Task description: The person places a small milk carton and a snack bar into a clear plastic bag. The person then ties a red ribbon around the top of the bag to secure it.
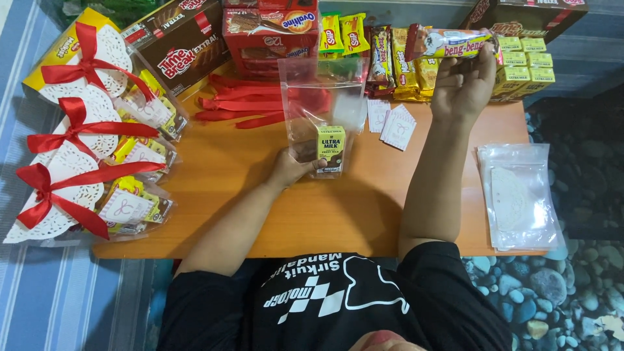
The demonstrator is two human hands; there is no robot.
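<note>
My left hand (292, 166) sits near the middle of the orange table (312, 214), fingers curled around the base of a clear plastic pouch (322, 104) that stands upright and open. Inside it, at the bottom, stands a small yellow-green milk carton (331, 148), and my thumb presses the pouch against it. My right hand (463, 84) is raised at about one o'clock from the pouch, fingertips pinched shut on a long wrapped wafer bar (448, 42), held level above the table's far edge. Just behind the pouch, at twelve o'clock, lie loose red ribbons (247, 104) and stacked snack boxes (270, 32). At nine o'clock, finished packs tied with red bows (84, 149) lie in a column. At three o'clock a stack of empty clear pouches (520, 195) rests flat. Small white cards (396, 125) lie between my hands.
</note>
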